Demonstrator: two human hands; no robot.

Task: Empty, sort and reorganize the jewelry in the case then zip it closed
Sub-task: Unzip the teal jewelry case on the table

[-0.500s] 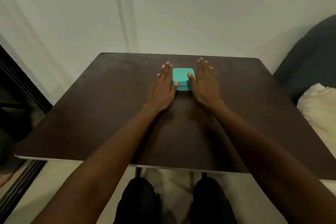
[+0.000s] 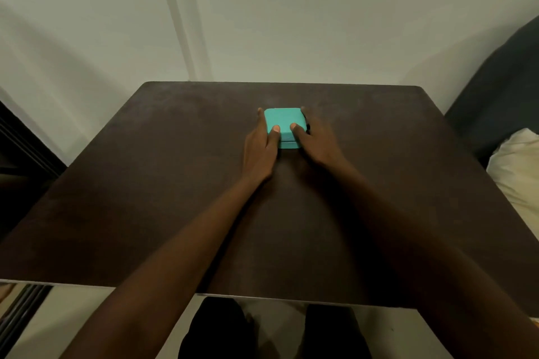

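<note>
We see the left hand [image 2: 261,144] gripping the left side of the closed teal jewelry case [image 2: 284,122], thumb on its lid. The case sits on the dark table [image 2: 145,183], toward the far middle. The right hand [image 2: 316,141] seems to clasp its right side, thumb on top.

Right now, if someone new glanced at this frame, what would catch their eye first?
The small teal jewelry case stands out, closed, toward the far middle of the dark brown table. Both hands flank it: the left hand along its left side and the right hand along its right, each with a thumb resting on the lid. A pale cushion shows at the right edge.
</note>
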